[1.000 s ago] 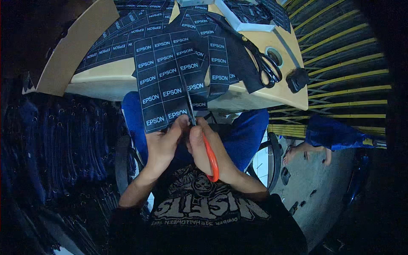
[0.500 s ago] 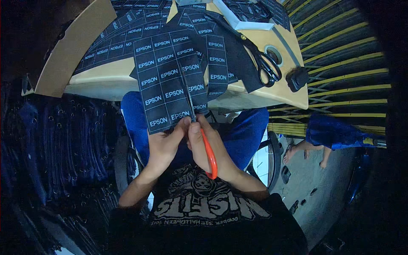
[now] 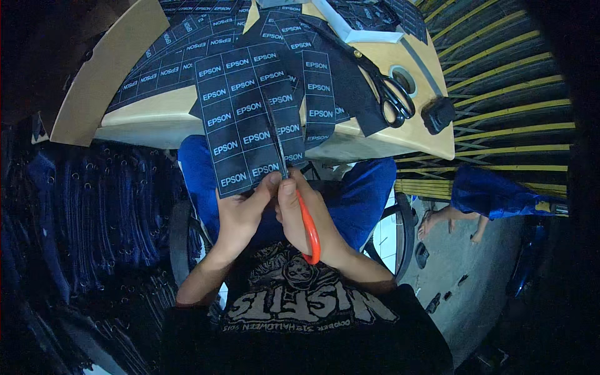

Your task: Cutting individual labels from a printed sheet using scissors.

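My left hand (image 3: 240, 215) grips the lower edge of a dark sheet (image 3: 234, 131) printed with a grid of white-lettered labels. My right hand (image 3: 312, 215) is closed round red-handled scissors (image 3: 310, 231). Their blades run up into the sheet from its bottom edge, along a line between two label columns, and the right-hand strip (image 3: 289, 131) lies on the other side of the blades. Both thumbs are close together near the scissors' pivot. The sheet is held above my lap, its upper part over the table's near edge.
More printed dark sheets (image 3: 165, 69) cover the table (image 3: 150, 109). Black-handled scissors (image 3: 395, 100) and a small black object (image 3: 438, 115) lie at its right. A cardboard piece (image 3: 109, 72) stands at left, above hanging dark straps (image 3: 112, 212). Another person's bare foot (image 3: 431, 222) shows beside a yellow-slatted gate (image 3: 500, 94).
Hands, scissors and sheet hold almost the same place. The view has shifted very slightly, and the other person's leg at the right has moved a little.
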Action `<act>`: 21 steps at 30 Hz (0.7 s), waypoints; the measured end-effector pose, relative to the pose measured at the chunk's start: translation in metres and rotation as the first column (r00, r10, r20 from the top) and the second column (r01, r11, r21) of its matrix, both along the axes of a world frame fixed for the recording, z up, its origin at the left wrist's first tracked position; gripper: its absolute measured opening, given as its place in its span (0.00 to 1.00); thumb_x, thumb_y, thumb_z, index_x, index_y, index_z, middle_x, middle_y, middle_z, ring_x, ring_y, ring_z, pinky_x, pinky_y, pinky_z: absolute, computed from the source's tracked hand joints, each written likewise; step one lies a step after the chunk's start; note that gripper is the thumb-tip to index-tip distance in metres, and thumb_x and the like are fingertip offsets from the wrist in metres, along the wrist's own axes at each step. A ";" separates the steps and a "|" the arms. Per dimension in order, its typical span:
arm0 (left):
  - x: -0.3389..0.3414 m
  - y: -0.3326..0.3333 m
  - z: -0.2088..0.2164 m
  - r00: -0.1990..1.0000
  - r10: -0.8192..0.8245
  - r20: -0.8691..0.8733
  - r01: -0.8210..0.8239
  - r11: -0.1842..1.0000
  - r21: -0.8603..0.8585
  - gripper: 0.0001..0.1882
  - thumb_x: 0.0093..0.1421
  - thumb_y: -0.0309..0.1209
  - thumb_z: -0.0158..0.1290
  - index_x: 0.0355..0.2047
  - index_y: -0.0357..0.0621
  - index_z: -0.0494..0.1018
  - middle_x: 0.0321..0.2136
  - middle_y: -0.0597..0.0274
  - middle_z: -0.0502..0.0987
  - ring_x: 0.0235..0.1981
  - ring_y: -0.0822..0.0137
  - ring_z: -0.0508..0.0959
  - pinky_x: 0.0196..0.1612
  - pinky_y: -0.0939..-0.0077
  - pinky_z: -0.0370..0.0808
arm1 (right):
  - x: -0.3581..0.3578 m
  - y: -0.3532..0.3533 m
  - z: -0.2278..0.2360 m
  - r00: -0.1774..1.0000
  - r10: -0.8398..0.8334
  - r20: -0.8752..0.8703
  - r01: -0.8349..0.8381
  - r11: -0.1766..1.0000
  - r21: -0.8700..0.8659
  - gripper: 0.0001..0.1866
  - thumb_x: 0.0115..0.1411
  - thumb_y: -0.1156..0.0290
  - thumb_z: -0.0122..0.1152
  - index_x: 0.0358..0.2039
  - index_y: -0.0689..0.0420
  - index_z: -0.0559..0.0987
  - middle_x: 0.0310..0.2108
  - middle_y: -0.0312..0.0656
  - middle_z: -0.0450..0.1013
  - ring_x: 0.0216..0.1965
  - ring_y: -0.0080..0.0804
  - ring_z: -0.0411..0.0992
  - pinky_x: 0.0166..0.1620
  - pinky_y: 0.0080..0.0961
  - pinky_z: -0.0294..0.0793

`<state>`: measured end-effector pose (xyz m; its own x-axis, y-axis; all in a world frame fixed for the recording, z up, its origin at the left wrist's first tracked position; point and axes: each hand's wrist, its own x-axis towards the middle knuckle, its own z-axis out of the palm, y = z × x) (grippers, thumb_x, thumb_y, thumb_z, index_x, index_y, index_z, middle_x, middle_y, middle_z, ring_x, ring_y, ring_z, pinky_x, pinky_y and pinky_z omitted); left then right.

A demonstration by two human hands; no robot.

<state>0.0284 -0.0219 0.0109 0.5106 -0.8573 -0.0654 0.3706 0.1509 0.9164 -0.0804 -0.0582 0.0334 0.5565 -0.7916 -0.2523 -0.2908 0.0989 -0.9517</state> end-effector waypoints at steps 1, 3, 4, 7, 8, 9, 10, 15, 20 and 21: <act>0.000 0.000 -0.001 1.000 -0.001 -0.001 0.001 1.000 0.000 0.08 0.56 0.21 0.53 0.37 0.35 0.73 0.31 0.65 0.76 0.31 0.77 0.74 0.34 0.83 0.72 | 0.000 0.000 0.003 1.000 -0.001 -0.001 0.001 1.000 0.000 0.30 0.64 0.45 0.33 0.43 0.64 0.65 0.19 0.36 0.64 0.20 0.22 0.65 0.24 0.20 0.65; 0.002 0.002 -0.004 1.000 -0.001 0.004 0.001 1.000 0.009 0.08 0.56 0.21 0.53 0.38 0.35 0.73 0.31 0.65 0.76 0.31 0.77 0.74 0.34 0.84 0.71 | 0.002 0.000 0.007 1.000 0.005 -0.019 -0.005 1.000 0.004 0.31 0.64 0.44 0.32 0.41 0.65 0.65 0.19 0.37 0.64 0.20 0.23 0.65 0.24 0.20 0.66; 0.002 0.002 -0.005 1.000 -0.001 0.004 0.001 1.000 0.010 0.08 0.56 0.21 0.53 0.38 0.35 0.73 0.31 0.65 0.76 0.31 0.77 0.74 0.34 0.84 0.71 | 0.002 0.000 0.005 1.000 0.005 -0.019 -0.005 1.000 0.005 0.31 0.64 0.44 0.32 0.41 0.65 0.65 0.19 0.37 0.64 0.20 0.23 0.65 0.24 0.20 0.66; 0.003 0.004 -0.005 1.000 -0.020 -0.015 0.020 1.000 0.023 0.09 0.56 0.21 0.53 0.38 0.35 0.73 0.32 0.65 0.76 0.31 0.77 0.74 0.34 0.84 0.71 | 0.002 0.000 0.001 0.999 0.001 -0.035 -0.001 1.000 -0.007 0.31 0.64 0.44 0.32 0.40 0.65 0.65 0.19 0.37 0.64 0.19 0.23 0.65 0.24 0.21 0.66; 0.003 0.004 -0.005 1.000 -0.020 -0.014 0.020 1.000 0.013 0.09 0.56 0.21 0.53 0.38 0.35 0.73 0.32 0.65 0.76 0.31 0.77 0.74 0.34 0.84 0.71 | 0.002 0.000 0.000 0.999 0.006 -0.044 -0.006 1.000 -0.004 0.31 0.64 0.44 0.32 0.40 0.65 0.65 0.19 0.37 0.64 0.19 0.23 0.65 0.24 0.21 0.66; 0.004 0.004 -0.005 1.000 -0.021 -0.014 0.021 1.000 0.004 0.09 0.56 0.21 0.53 0.38 0.35 0.73 0.32 0.65 0.76 0.31 0.77 0.74 0.35 0.84 0.71 | 0.002 0.000 0.001 0.999 0.011 -0.052 -0.011 1.000 -0.001 0.31 0.64 0.44 0.32 0.39 0.65 0.65 0.19 0.37 0.64 0.20 0.23 0.65 0.23 0.22 0.66; 0.003 0.003 -0.004 1.000 -0.009 -0.005 0.009 1.000 -0.015 0.09 0.56 0.22 0.53 0.38 0.35 0.73 0.31 0.65 0.76 0.32 0.77 0.74 0.35 0.84 0.71 | 0.003 -0.001 0.008 1.000 0.018 -0.007 -0.017 0.999 0.050 0.30 0.64 0.44 0.32 0.39 0.64 0.65 0.18 0.37 0.64 0.19 0.23 0.65 0.23 0.22 0.66; 0.003 0.005 -0.008 1.000 -0.016 -0.018 0.016 1.000 0.018 0.09 0.56 0.22 0.53 0.38 0.35 0.73 0.31 0.65 0.76 0.32 0.77 0.74 0.35 0.84 0.71 | 0.001 0.000 -0.001 1.000 0.014 -0.024 -0.014 1.000 -0.004 0.30 0.64 0.44 0.32 0.39 0.64 0.64 0.18 0.38 0.65 0.18 0.25 0.66 0.22 0.22 0.66; 0.004 0.006 -0.006 0.999 -0.021 -0.029 0.022 0.999 0.044 0.08 0.56 0.22 0.53 0.37 0.34 0.73 0.31 0.65 0.76 0.31 0.77 0.74 0.35 0.83 0.71 | 0.003 -0.001 0.005 0.999 0.018 -0.029 -0.019 0.999 -0.039 0.30 0.64 0.44 0.32 0.39 0.64 0.64 0.17 0.38 0.65 0.18 0.25 0.67 0.22 0.23 0.65; 0.004 0.006 -0.006 0.999 -0.021 -0.033 0.023 0.998 0.055 0.08 0.56 0.22 0.53 0.37 0.34 0.73 0.31 0.65 0.76 0.31 0.77 0.74 0.35 0.83 0.71 | 0.003 -0.001 0.005 0.998 0.018 -0.058 -0.020 0.999 -0.037 0.30 0.64 0.44 0.32 0.39 0.65 0.64 0.17 0.38 0.65 0.19 0.25 0.67 0.22 0.23 0.65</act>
